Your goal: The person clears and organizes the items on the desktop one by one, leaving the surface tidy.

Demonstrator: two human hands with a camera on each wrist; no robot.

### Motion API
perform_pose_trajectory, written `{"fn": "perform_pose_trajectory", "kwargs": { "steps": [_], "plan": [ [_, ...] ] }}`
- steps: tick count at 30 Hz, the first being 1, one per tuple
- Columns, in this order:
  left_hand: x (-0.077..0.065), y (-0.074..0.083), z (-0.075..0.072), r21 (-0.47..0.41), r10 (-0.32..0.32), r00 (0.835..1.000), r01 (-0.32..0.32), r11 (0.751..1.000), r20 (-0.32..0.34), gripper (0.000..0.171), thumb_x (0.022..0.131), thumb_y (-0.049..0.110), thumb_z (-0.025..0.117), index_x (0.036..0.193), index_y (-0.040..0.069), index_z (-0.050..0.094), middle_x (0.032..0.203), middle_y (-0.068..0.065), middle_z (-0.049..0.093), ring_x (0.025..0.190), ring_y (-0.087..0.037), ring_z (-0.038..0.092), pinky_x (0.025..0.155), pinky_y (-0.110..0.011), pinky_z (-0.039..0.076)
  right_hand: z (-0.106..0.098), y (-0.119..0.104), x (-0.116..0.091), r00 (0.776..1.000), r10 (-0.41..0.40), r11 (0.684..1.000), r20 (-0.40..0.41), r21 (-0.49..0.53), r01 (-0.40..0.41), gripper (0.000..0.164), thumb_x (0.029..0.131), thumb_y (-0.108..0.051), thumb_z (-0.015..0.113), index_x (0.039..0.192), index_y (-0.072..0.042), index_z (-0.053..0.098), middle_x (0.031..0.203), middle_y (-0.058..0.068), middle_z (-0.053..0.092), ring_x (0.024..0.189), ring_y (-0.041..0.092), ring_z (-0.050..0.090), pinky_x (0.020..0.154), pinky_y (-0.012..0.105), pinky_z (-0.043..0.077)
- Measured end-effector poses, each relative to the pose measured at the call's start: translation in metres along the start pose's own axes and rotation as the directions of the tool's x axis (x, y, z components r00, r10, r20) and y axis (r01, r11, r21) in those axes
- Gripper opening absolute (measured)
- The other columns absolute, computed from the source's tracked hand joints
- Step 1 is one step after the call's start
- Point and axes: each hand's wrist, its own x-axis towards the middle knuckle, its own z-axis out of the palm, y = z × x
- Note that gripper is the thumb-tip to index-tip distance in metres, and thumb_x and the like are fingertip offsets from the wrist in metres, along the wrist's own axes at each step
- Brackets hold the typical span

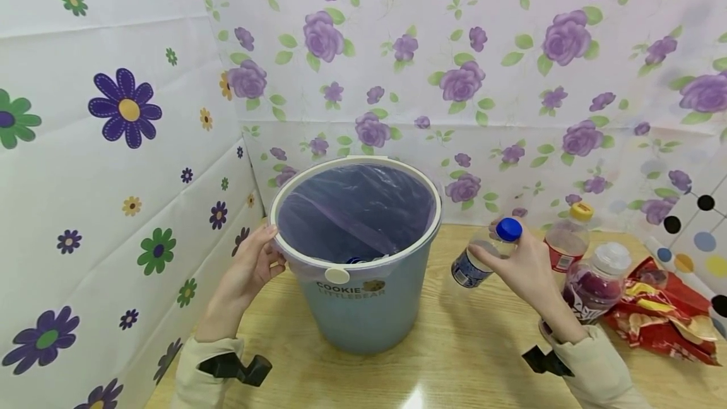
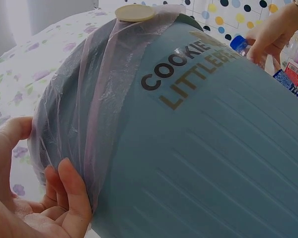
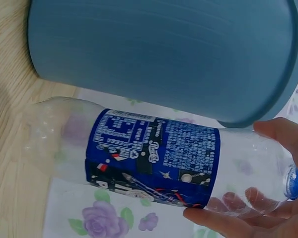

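A blue-grey trash can (image 1: 369,317) with a pale rim stands upright on the table, lined with a thin purplish bag (image 1: 352,207). My left hand (image 1: 252,264) holds the can's left side at the rim, thumb at the top edge and fingers bent against the bag's folded-over part (image 2: 64,109). To the right of the can, my right hand (image 1: 525,270) grips a clear plastic bottle (image 3: 154,153) near its neck. This bottle has a blue cap (image 1: 508,230) and a dark blue label, and is tilted with its base toward the can. Its inside looks empty.
Right of my right hand stand a bottle with a yellow cap (image 1: 570,235) and a red label, and a white-capped bottle (image 1: 596,283) with a purple label. A red snack bag (image 1: 664,320) lies beside them. Flower-printed sheets (image 1: 392,81) hang behind and left.
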Motion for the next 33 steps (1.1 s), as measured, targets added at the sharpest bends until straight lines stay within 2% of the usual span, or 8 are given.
{"fn": "perform_pose_trajectory", "kwargs": {
  "steps": [5,7,12,14,18,23,28,33],
  "plan": [
    [0.0,0.0,0.0,0.006,-0.002,1.0,0.002,1.0,-0.006,0.015,0.101,0.026,0.042,0.102,0.021,0.056,0.072,0.01,0.057,0.066,-0.004,0.052,0.061,-0.017,0.046,-0.002,-0.005,0.001,1.0,0.017,0.996,-0.017,0.086,-0.015,0.046,0.077,-0.02,0.081,0.114,-0.006,0.057,0.101,0.013,0.066,0.091,0.031,0.066,0.064,0.011,0.05],
    [-0.001,0.0,0.0,0.004,-0.003,1.0,0.003,1.0,-0.01,0.015,0.1,0.026,0.042,0.102,0.021,0.056,0.071,0.01,0.057,0.066,-0.004,0.052,0.061,-0.017,0.046,-0.002,-0.007,0.001,0.999,0.03,0.992,-0.027,0.123,-0.026,0.048,0.078,-0.019,0.081,0.116,-0.005,0.057,0.104,0.013,0.065,0.095,0.028,0.065,0.066,0.008,0.05],
    [0.0,0.0,0.001,-0.001,-0.001,1.0,0.001,1.0,-0.015,0.014,0.1,0.026,0.043,0.102,0.02,0.056,0.071,0.01,0.057,0.065,-0.004,0.053,0.06,-0.017,0.046,-0.003,-0.013,0.001,0.995,0.028,0.98,-0.096,0.197,-0.008,0.053,0.076,-0.013,0.082,0.122,-0.005,0.056,0.11,0.014,0.066,0.099,-0.002,0.061,0.072,0.005,0.049],
    [0.0,0.0,0.001,-0.002,0.001,1.0,-0.001,1.0,-0.014,0.014,0.1,0.026,0.043,0.103,0.02,0.056,0.071,0.01,0.058,0.065,-0.004,0.053,0.06,-0.017,0.046,-0.002,-0.013,0.003,0.991,0.016,0.972,-0.136,0.235,0.016,0.055,0.075,-0.008,0.082,0.123,-0.004,0.056,0.112,0.016,0.066,0.099,-0.009,0.058,0.073,0.005,0.049],
    [0.001,0.001,0.001,-0.007,0.006,1.0,-0.006,1.0,-0.01,0.015,0.1,0.025,0.043,0.105,0.019,0.055,0.071,0.01,0.058,0.065,-0.004,0.052,0.06,-0.017,0.046,-0.002,-0.016,0.005,0.982,0.0,0.958,-0.188,0.281,0.054,0.058,0.073,-0.002,0.082,0.124,-0.003,0.056,0.112,0.016,0.065,0.097,-0.004,0.06,0.075,0.007,0.049],
    [0.001,0.001,0.001,-0.008,0.003,1.0,-0.003,1.0,-0.014,0.014,0.1,0.025,0.043,0.104,0.019,0.055,0.072,0.01,0.058,0.065,-0.003,0.052,0.06,-0.017,0.047,-0.002,-0.02,0.005,0.976,-0.056,0.954,-0.21,0.276,0.114,0.062,0.07,0.002,0.082,0.126,-0.004,0.056,0.114,0.015,0.063,0.096,0.0,0.059,0.076,0.007,0.049],
    [0.001,0.0,0.002,-0.004,-0.001,1.0,0.001,1.0,-0.021,0.014,0.1,0.026,0.043,0.103,0.019,0.055,0.071,0.01,0.057,0.064,-0.004,0.052,0.06,-0.017,0.046,-0.003,-0.023,0.007,0.967,-0.094,0.947,-0.237,0.279,0.16,0.065,0.066,0.006,0.083,0.125,-0.002,0.056,0.115,0.016,0.063,0.104,-0.004,0.059,0.079,0.006,0.048],
    [0.002,-0.001,0.002,0.013,0.002,0.999,-0.002,1.0,-0.046,0.014,0.099,0.026,0.043,0.098,0.02,0.056,0.07,0.009,0.057,0.064,-0.004,0.052,0.06,-0.017,0.046,-0.007,-0.03,0.01,0.952,-0.105,0.929,-0.288,0.312,0.197,0.065,0.065,0.011,0.081,0.124,0.003,0.056,0.117,0.011,0.062,0.11,0.004,0.06,0.082,0.008,0.049]
  ]
}}
